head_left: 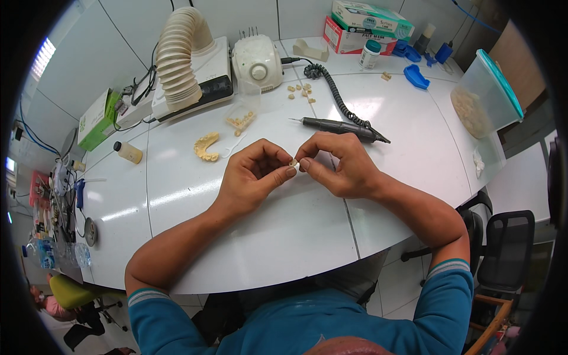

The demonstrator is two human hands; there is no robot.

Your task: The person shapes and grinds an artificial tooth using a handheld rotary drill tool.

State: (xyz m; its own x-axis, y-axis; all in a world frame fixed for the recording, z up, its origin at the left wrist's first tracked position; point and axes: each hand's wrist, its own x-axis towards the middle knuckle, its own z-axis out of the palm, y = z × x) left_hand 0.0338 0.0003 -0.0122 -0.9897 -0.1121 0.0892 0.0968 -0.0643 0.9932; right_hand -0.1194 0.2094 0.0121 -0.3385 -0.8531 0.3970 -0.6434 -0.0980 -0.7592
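Observation:
Over the middle of the white table, my left hand (pixel 251 173) and my right hand (pixel 342 163) meet at the fingertips. Between them is a small, pale, tooth-like piece (pixel 293 163), pinched by thumb and forefinger from both sides. Just beyond my left hand lies a yellowish dental arch model (pixel 206 147). Behind that stands a small clear box (pixel 242 118) with several tooth-like pieces in it. Past my right hand a black rotary handpiece (pixel 337 127) lies on the table, its thin bur pointing left. More small tooth-coloured pieces (pixel 305 90) are scattered farther back.
At the back stand a white handpiece control unit (pixel 258 62) and a ribbed suction hose (pixel 180 59). A coiled cord (pixel 334 89) runs to the handpiece. A small bottle (pixel 128 152) is at left; cartons (pixel 367 29), blue trays (pixel 416 77) and a lidded tub (pixel 482 97) are at right.

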